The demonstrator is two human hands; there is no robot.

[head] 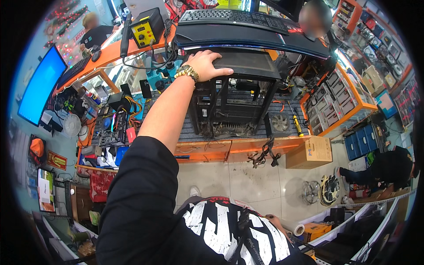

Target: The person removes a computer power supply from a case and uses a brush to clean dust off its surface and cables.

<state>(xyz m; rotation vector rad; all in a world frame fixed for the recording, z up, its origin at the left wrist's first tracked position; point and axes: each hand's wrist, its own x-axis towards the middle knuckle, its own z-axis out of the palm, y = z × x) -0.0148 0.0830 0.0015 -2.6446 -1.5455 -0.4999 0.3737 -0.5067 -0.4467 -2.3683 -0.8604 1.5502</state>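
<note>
My left hand (206, 65) lies palm down on the top panel of a black desktop computer case (246, 63), at its left front corner. The thumb is spread along the front edge and the fingers reach over the top. The case stands on the grey ribbed mat of a workbench, its side open. Dusty metalwork and loose cables show inside. Of my right hand (277, 222), only a small part appears beside my shirt; its fingers are hidden. A power supply unit (279, 122) with a fan grille sits right of the case, next to a yellow screwdriver (297, 126).
A keyboard (232, 20) lies on the raised shelf behind the case. A yellow-fronted hot-air station (145, 30) is at left. Nearby are a motherboard (111, 127) and loose wires. Cables (265, 153) hang over the bench edge beside a cardboard box (309, 153). Other people are around.
</note>
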